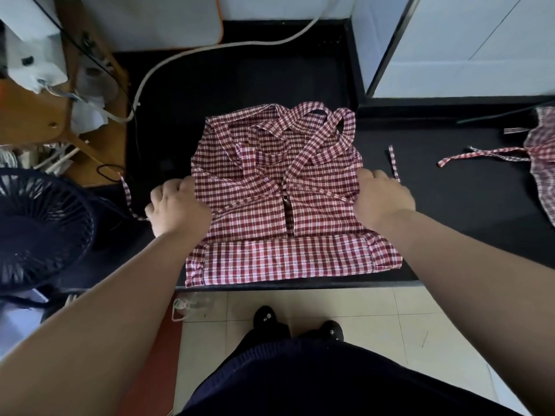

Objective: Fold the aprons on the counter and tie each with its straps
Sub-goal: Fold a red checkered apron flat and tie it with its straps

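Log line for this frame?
stage: mid-fold | left hand: grips apron left edge | right hand: grips right edge | second apron: loose, far right

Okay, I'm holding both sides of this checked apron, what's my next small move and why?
Probably fold the far half toward the near hem: the left hand and right hand grip the checked apron at its side edges midway, its side panels seem folded in to the centre, and the waist straps trail free.
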Demonstrator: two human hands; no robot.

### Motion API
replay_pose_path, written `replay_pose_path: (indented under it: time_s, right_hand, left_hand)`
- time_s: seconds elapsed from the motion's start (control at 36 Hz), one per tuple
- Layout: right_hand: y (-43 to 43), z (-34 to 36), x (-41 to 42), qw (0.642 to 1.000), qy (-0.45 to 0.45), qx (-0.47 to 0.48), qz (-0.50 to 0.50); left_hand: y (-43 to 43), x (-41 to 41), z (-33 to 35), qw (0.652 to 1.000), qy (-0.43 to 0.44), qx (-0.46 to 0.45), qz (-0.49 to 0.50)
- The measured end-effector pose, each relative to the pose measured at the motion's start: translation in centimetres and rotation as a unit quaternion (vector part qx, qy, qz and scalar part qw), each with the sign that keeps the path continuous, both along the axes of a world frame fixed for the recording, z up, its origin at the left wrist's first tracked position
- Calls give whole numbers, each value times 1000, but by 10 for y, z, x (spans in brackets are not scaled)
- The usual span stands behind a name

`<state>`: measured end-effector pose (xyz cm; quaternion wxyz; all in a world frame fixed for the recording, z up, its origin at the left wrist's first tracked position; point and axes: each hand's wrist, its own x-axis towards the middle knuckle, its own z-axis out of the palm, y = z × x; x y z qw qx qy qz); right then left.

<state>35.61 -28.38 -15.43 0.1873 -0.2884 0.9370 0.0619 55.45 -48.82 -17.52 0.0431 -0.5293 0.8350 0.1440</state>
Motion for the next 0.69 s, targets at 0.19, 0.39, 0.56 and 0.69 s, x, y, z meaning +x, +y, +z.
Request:
replay_pose_path:
  time_s: [0.19,0.39,0.56,0.69]
  right_hand:
    - [-38,5,-12,971,-80,-212,-78]
    - [-76,2,-59,970,-92,-148,-169]
    - [-97,-7,-82,896,-237,-225,-302]
    - [-102,-23,-82,817,-336,-252,-395]
  left_hand:
    - [-21,-36,14,980,124,147,-45]
    - [-49,-85,10,917,212,316,121]
    - [-41,-110,-11,807,291,440,265]
    - [-51,-115,-21,797,303,427,302]
